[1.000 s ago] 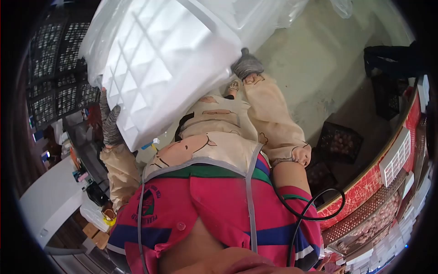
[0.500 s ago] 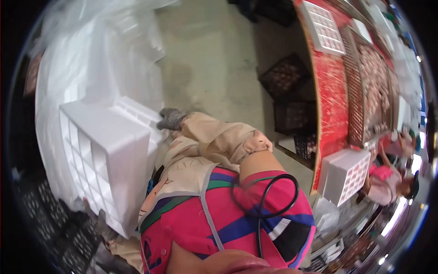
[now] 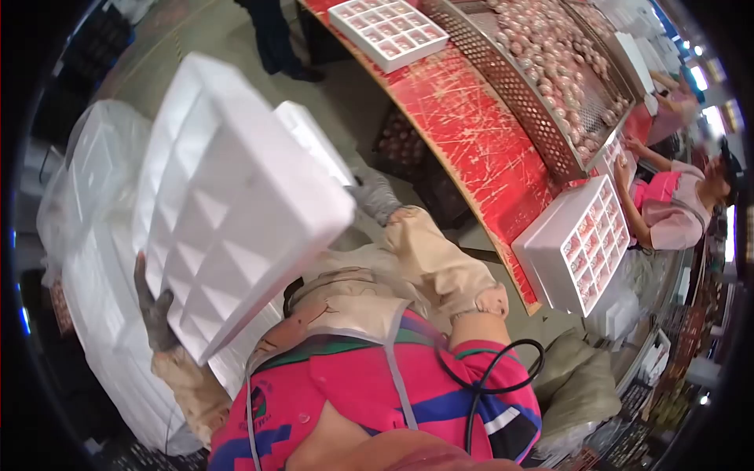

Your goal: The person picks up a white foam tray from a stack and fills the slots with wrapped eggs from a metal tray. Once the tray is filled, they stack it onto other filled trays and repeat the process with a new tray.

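A white foam tray with square compartments (image 3: 236,196) is tilted up in front of my body. My left hand (image 3: 155,308), in a grey glove, grips its left edge, with the thumb on the near face. My right hand (image 3: 373,194), also gloved in grey, holds a second white foam piece (image 3: 310,141) behind the tray's right side. Part of that hand's fingers is hidden behind the foam.
A red scratched table (image 3: 479,141) runs along the right, bearing a perforated crate (image 3: 514,94) of round produce, a filled white tray (image 3: 389,30) and stacked trays (image 3: 577,243). A co-worker (image 3: 675,196) stands beyond. Plastic-wrapped foam (image 3: 106,259) lies left.
The view has turned toward the red table. The white foam pieces have been lifted from beside the wrapped stack and now stand in front of my body, with both hands raised.
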`<move>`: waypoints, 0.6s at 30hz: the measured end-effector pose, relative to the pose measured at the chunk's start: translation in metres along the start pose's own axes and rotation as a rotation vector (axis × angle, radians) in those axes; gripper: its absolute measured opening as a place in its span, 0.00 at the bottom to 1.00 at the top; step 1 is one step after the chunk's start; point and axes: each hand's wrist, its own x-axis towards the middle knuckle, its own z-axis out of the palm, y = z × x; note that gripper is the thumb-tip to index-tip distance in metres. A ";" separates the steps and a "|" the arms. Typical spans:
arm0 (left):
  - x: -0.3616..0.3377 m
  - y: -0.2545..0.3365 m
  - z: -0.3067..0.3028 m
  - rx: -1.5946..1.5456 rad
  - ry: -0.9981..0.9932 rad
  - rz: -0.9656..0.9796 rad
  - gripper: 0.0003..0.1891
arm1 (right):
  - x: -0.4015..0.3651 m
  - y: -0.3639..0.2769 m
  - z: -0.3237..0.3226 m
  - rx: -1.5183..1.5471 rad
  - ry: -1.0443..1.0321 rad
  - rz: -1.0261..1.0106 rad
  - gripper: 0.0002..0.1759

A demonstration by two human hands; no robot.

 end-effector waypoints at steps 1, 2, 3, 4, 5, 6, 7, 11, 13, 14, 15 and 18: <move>0.026 -0.004 0.011 0.134 -0.066 0.069 0.50 | -0.014 -0.013 -0.030 0.115 0.093 -0.076 0.25; 0.049 -0.003 0.034 0.131 -0.138 0.113 0.49 | 0.000 0.043 -0.042 0.322 0.158 -0.017 0.23; 0.075 -0.003 0.057 0.125 -0.212 0.147 0.49 | 0.015 0.097 -0.051 0.525 0.221 0.049 0.21; 0.101 -0.004 0.082 0.126 -0.316 0.176 0.48 | -0.011 0.063 -0.081 0.375 0.310 0.087 0.21; 0.127 -0.003 0.106 0.122 -0.416 0.208 0.47 | -0.033 0.021 -0.106 0.221 0.394 0.121 0.21; 0.151 0.005 0.135 0.167 -0.517 0.225 0.46 | -0.046 0.024 -0.121 0.234 0.467 0.132 0.21; 0.174 0.012 0.166 0.209 -0.615 0.241 0.45 | -0.055 0.037 -0.133 0.283 0.534 0.144 0.21; 0.260 0.020 0.305 0.156 -1.059 0.387 0.43 | -0.099 0.071 -0.176 0.442 0.828 0.217 0.21; 0.295 0.005 0.384 -0.067 -1.305 0.313 0.40 | -0.121 0.081 -0.179 0.528 0.969 0.264 0.21; 0.305 0.017 0.418 -0.034 -1.371 0.305 0.40 | -0.127 0.082 -0.175 0.566 1.036 0.286 0.21; 0.315 0.028 0.450 0.002 -1.444 0.292 0.40 | -0.135 0.081 -0.165 0.606 1.112 0.312 0.21; 0.348 0.032 0.534 -0.135 -1.590 0.152 0.41 | -0.125 0.060 -0.149 0.690 1.289 0.371 0.21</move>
